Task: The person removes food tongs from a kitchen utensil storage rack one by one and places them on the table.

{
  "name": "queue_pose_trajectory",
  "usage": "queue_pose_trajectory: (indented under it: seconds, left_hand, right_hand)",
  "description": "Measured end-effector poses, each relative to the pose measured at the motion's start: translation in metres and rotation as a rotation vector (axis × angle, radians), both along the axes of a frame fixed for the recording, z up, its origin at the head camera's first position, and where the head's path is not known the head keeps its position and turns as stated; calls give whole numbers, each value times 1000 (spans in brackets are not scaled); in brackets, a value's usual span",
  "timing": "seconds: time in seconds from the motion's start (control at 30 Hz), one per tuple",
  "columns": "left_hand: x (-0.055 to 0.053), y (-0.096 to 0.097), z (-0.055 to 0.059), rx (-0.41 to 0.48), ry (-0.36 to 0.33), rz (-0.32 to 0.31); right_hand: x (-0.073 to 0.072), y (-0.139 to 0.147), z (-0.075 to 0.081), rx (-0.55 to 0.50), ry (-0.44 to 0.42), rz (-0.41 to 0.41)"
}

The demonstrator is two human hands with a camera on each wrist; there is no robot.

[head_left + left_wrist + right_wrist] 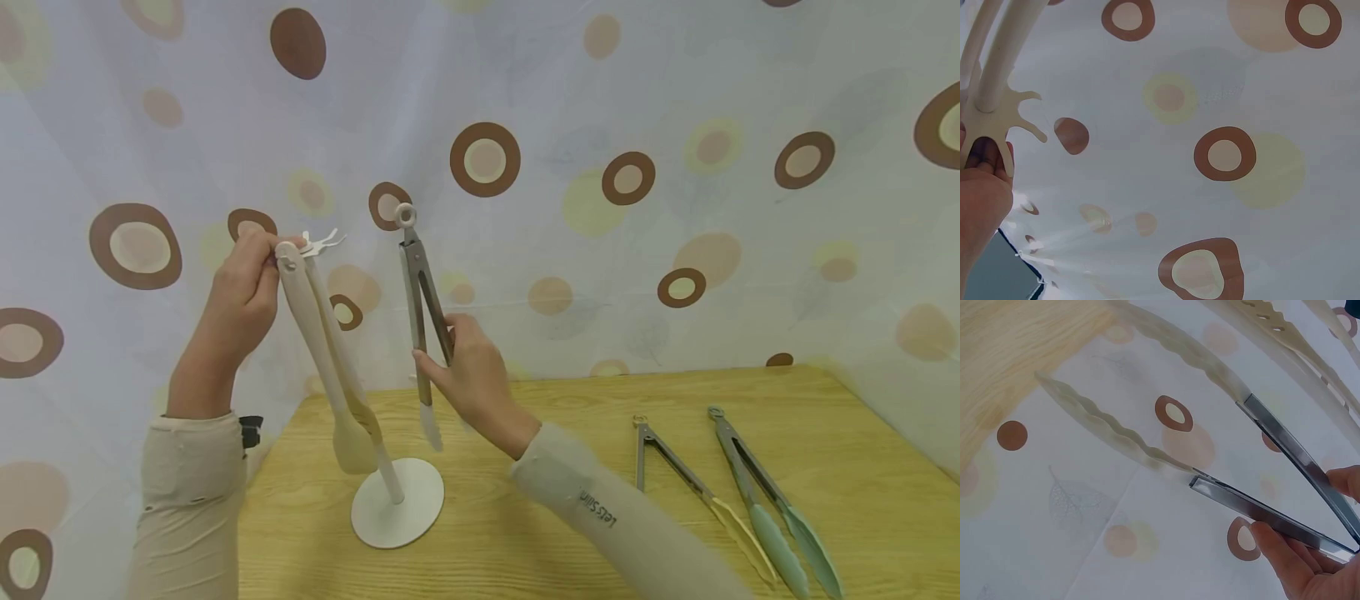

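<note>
My left hand (243, 283) is raised at the top of a cream utensil stand (420, 503), fingers gripping its branched hook top (1002, 119). From these hooks hang a pale utensil with a broad head (352, 446) and, partly hidden behind it, a beige slotted utensil (1266, 320). To the right of the stand, my right hand (476, 371) holds metal tongs (415, 317) by both arms, thumb on one and fingers on the other. The tongs point down, ring end up, with their pale scalloped tips (1094, 422) spread apart.
On the right of the wood-grain table (540, 550) lie tongs with yellow tips (738, 533) and, beside them, tongs with green tips (776, 542). My right sleeve (592, 500) partly covers the yellow pair. A patterned curtain (555, 242) hangs behind the table.
</note>
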State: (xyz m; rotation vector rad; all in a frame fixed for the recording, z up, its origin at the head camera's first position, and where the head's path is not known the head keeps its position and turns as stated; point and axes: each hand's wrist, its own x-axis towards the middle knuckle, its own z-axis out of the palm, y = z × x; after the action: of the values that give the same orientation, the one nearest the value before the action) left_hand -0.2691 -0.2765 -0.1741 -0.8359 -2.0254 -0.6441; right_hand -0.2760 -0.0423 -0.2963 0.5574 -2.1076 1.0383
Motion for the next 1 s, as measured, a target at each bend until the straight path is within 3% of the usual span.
queue_pose_trajectory:
  seconds: [0.13,0.33,0.77,1.0]
  left_hand:
    - [-1,-1,-1,-6,4,-9]
    - [-3,-1,0,-19,29,-35]
    - [-3,-1,0,-20,9,-32]
    - [-3,-1,1,-25,13,-34]
  right_hand:
    - [-1,11,0,6,-24,-23]
    - [3,30,3,0,-125,-3]
    - [2,62,0,72,-223,-56]
    - [-1,77,1,81,-331,-61]
